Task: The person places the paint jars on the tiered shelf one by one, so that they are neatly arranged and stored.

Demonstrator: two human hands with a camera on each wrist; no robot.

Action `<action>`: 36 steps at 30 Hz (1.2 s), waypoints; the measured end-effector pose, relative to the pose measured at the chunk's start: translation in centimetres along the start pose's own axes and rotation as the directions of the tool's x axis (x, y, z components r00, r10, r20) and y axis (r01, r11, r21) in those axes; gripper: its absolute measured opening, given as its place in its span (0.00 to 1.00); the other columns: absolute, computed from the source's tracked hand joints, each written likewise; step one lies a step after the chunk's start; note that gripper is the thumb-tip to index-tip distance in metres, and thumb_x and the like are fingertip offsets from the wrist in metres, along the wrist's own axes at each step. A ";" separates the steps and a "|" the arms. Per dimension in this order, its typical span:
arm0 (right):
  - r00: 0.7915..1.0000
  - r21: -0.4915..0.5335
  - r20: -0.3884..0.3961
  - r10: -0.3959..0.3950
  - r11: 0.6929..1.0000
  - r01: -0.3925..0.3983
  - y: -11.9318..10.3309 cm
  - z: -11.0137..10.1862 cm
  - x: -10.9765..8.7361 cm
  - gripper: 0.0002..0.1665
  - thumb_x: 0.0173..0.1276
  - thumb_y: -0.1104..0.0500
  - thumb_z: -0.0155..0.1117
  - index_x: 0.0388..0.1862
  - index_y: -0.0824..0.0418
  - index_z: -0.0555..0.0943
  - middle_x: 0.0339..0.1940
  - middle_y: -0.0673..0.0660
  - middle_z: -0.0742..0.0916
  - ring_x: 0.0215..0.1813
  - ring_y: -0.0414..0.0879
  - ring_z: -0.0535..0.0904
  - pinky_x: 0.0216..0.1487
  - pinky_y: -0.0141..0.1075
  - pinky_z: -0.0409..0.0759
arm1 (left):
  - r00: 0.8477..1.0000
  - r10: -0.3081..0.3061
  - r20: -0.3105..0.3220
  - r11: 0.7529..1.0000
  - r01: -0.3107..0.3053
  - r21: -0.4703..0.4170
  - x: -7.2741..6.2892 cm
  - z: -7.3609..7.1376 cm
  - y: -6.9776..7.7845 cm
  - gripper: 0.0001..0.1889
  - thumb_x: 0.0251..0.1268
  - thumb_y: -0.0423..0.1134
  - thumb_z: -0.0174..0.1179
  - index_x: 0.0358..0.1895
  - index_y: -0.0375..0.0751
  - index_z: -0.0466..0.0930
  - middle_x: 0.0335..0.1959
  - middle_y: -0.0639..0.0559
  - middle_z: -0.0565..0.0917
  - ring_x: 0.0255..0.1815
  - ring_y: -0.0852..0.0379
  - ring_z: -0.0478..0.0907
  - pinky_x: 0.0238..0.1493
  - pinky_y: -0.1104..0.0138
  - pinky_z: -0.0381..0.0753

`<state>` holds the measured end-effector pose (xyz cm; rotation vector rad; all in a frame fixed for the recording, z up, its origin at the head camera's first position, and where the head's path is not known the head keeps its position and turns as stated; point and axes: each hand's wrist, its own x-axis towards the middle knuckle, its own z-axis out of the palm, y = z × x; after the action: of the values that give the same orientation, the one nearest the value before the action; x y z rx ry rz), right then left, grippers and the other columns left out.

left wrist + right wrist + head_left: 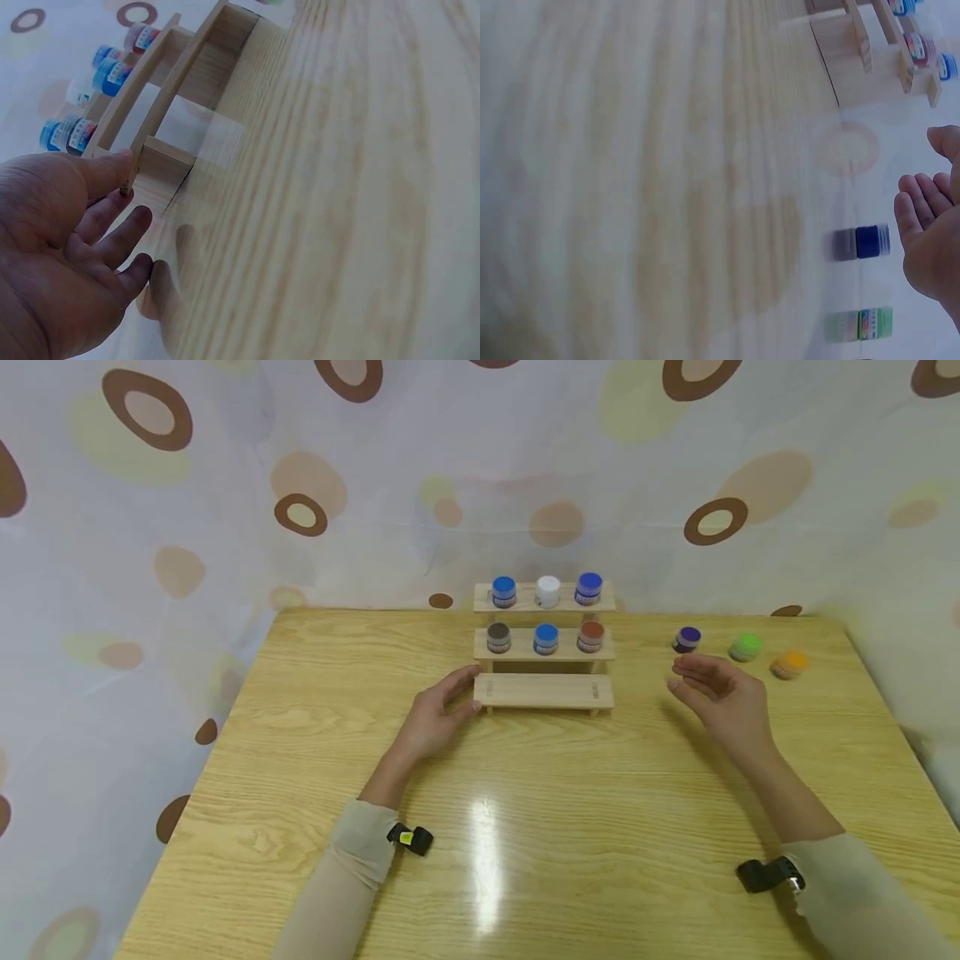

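A three-step wooden rack (543, 692) stands near the back of the table. My left hand (433, 720) grips the left end of its lowest step, thumb at the front corner and fingers toward the back. In the left wrist view, the thumb (112, 169) lies against the end of the step, with other fingers loosely bent below. My right hand (727, 706) is held over the table right of the rack, fingers gently curved and holding nothing. Just beyond its fingertips stands a dark purple paint jar (687, 640). A green paint jar (746, 647) and an orange paint jar (790, 665) stand farther right.
On the top step are a blue jar (504, 592), a white jar (548, 592) and a violet-blue jar (588, 589). The middle step carries a dark brown jar (498, 638), a blue jar (546, 640) and a reddish-brown jar (591, 637). A patterned curtain (375, 560) hangs behind the table.
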<state>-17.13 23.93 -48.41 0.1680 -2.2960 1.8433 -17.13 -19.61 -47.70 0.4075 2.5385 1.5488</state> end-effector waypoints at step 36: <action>0.941 -0.251 -0.269 0.207 0.928 -0.276 3.1 0.7 6.8 0.35 0.73 0.51 0.73 0.72 0.68 0.76 0.59 0.58 0.82 0.50 0.32 0.78 0.53 0.21 0.78 | 1.000 0.013 0.003 1.000 -0.013 -0.019 0.0 0.0 0.0 0.30 0.79 0.35 0.62 0.80 0.46 0.68 0.78 0.52 0.73 0.79 0.53 0.69 0.78 0.60 0.72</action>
<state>-24.48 24.12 -49.99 -0.3774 -2.4592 1.5021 -17.15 -19.58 -47.75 0.4252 2.5214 1.5744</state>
